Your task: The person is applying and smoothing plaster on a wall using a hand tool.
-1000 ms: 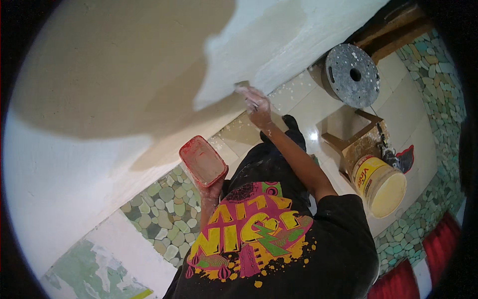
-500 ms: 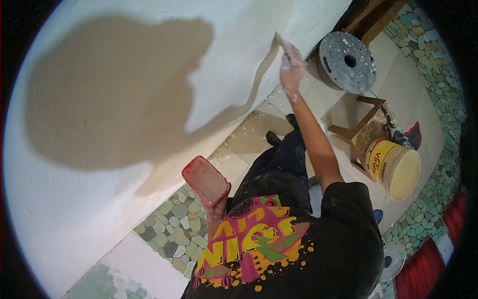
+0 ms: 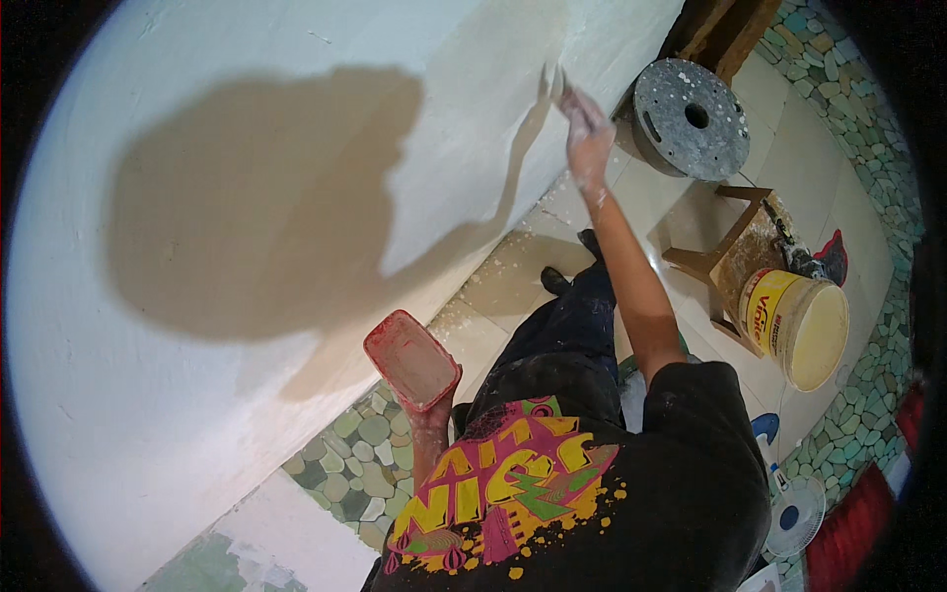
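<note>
My right hand (image 3: 590, 138), whitened with paste, grips a small flat scraper (image 3: 558, 84) at the white wall (image 3: 473, 118), near the scraper's thin shadow; whether the blade touches the surface I cannot tell. My left hand (image 3: 430, 412) holds a red plastic tub (image 3: 411, 356) with pale beige paste in it, low beside the wall. A large shadow covers much of the wall at the left.
A speckled grey disc-topped object (image 3: 681, 118) stands right of the wall. Beside it are a wooden stool (image 3: 740, 237), a yellow-labelled bucket (image 3: 811, 335), a fan (image 3: 794, 515) and red fabric (image 3: 848, 523). Pale tiles (image 3: 523, 261) and pebbled borders (image 3: 360, 444) cover the floor.
Since a second ago my right hand has moved up and rightward along the wall with the scraper. The red tub sits a little farther right and lower in the picture as the view has shifted.
</note>
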A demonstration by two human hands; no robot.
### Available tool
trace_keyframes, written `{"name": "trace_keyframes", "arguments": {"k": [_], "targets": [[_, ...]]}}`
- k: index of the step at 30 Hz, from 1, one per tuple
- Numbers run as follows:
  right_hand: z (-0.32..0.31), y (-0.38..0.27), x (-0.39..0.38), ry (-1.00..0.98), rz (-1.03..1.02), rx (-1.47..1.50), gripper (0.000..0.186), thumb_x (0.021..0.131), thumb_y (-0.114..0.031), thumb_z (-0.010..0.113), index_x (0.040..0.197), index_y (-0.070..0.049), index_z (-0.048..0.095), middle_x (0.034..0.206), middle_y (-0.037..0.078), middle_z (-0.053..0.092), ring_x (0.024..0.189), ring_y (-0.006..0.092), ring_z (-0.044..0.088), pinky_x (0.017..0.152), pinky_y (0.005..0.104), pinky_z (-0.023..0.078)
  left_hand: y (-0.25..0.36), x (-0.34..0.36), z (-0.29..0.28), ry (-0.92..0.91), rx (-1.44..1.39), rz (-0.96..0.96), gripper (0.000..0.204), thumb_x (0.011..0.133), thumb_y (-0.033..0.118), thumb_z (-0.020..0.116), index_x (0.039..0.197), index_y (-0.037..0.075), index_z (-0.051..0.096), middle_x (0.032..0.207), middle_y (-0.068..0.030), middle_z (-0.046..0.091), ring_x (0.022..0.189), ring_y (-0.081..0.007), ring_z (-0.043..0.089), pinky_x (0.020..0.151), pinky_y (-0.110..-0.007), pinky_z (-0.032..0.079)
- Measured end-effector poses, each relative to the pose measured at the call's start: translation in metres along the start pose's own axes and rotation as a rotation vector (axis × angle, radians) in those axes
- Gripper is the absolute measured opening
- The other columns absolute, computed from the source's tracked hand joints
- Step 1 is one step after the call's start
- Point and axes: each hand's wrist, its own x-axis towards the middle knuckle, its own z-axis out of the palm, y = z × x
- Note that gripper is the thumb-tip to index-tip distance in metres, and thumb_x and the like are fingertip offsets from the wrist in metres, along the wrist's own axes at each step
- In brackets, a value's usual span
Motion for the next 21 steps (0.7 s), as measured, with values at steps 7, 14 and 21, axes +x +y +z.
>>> {"name": "trace_keyframes", "arguments": {"k": [7,14,21], "targets": [[0.019,-0.007,-0.011,-0.012,-0.012,-0.113,0.028,0.094,-0.002,0.059,0.12,0.003,0.069,0.115,0.016,0.072,0.11,0.0227,0.066,0.102,0.0306,0.048,-0.007,0.001,-0.001,-0.05,-0.054,0.015,0.064,0.095,0.056,0.053,0.144,0.014,0.047,0.135,-0.0198,0.058,0.118,-0.0406,0.059,0.102,-0.062,0.045],[0.014,-0.028,-0.039,-0.267,0.009,-0.004,0.03,0.092,0.005,0.056,0.119,0.004,0.068,0.122,0.016,0.068,0.115,0.0236,0.064,0.104,0.0327,0.047,-0.001,0.014,0.009,-0.082,-0.045,-0.006,0.066,0.094,0.057,0.054,0.144,0.015,0.047,0.136,-0.0192,0.058,0.12,-0.0409,0.058,0.102,-0.062,0.045],[0.028,-0.033,-0.014,0.053,-0.043,-0.078,0.029,0.094,0.003,0.055,0.12,0.003,0.068,0.121,0.018,0.068,0.113,0.0255,0.064,0.103,0.0341,0.047,-0.003,0.012,0.012,-0.15,-0.025,0.027,0.068,0.094,0.058,0.055,0.145,0.015,0.046,0.135,-0.0195,0.058,0.12,-0.0407,0.058,0.102,-0.062,0.045]]}}
